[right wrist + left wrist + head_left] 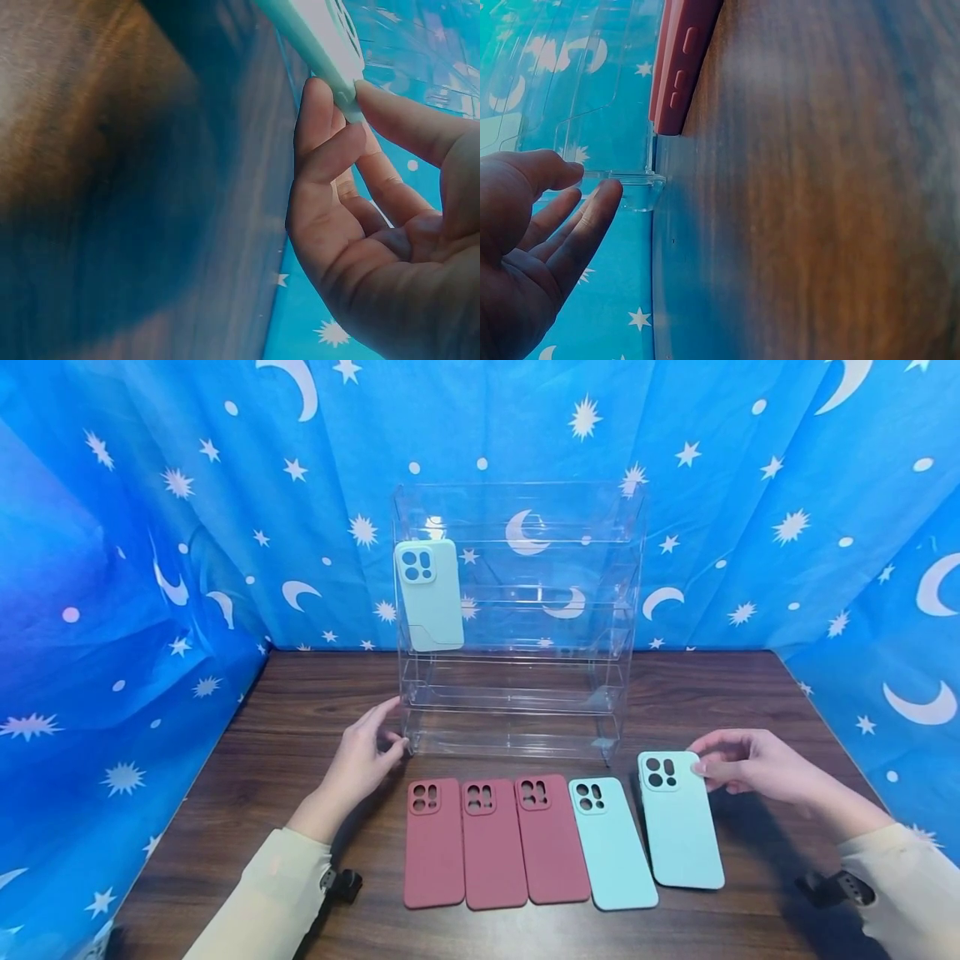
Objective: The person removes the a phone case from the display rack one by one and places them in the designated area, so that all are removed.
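Note:
My right hand pinches a mint green phone case by its upper right corner, between thumb and fingertips. In the right wrist view the case's corner sits at the fingertips, its body reaching up out of frame. My left hand is at the lower left side of a clear tiered display rack, fingertips right at its edge. Seen from the left wrist, this hand has its fingers extended beside the rack's corner. Another mint case leans upright at the rack's left.
In front of the rack, three dark red phone cases and a mint case lie in a row on the brown wooden table. A blue curtain with moons and stars surrounds the table's back and sides.

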### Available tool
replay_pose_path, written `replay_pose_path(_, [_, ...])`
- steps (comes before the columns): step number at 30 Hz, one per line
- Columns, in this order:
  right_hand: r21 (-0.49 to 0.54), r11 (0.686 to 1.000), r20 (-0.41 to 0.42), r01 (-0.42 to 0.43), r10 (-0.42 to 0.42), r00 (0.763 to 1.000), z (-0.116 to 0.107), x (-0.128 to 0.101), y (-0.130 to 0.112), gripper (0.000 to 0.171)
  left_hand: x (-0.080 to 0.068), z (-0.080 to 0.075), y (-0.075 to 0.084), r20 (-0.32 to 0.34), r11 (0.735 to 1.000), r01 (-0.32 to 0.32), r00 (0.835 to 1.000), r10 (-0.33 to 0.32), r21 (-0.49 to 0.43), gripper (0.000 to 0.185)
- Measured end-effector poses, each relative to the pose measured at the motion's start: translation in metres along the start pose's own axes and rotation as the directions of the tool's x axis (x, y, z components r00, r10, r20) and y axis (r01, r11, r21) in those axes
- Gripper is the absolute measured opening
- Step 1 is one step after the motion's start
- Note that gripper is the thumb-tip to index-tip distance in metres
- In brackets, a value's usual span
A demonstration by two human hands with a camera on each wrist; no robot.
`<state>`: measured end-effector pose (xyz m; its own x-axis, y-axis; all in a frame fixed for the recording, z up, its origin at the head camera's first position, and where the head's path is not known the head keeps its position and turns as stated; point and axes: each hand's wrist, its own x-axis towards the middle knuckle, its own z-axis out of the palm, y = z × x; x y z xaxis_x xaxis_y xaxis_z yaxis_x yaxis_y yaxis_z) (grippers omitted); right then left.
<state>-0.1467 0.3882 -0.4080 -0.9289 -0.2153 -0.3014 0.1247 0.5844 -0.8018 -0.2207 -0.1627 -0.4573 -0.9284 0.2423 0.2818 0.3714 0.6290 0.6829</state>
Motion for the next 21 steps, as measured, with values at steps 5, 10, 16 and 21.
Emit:
replay_pose_path(5, [0.007, 1.000, 0.019, -0.010, 0.010, 1.000, 0.009, 0.002, 0.004, 0.043, 0.000, 0.000, 0.000, -0.002, 1.000, -0.002, 1.000, 0.002, -0.004, 0.070])
replay_pose_path(10, [0.006, 1.000, 0.014, -0.024, 0.023, 1.000, 0.017, 0.004, 0.010, 0.041, 0.000, 0.000, -0.001, -0.003, 1.000, -0.001, 1.000, 0.001, 0.001, 0.069])
replay_pose_path(16, [-0.011, 0.998, 0.009, -0.061, 0.061, 0.998, 0.025, 0.007, 0.013, 0.037, -0.001, 0.000, 0.000, 0.003, 1.000, 0.003, 1.000, -0.003, -0.003, 0.069])
replay_pose_path(21, [-0.015, 0.997, 0.012, -0.077, 0.077, 0.997, 0.030, 0.007, 0.011, 0.034, 0.000, 0.000, 0.000, -0.004, 1.000, -0.006, 1.000, 0.006, -0.007, 0.069])
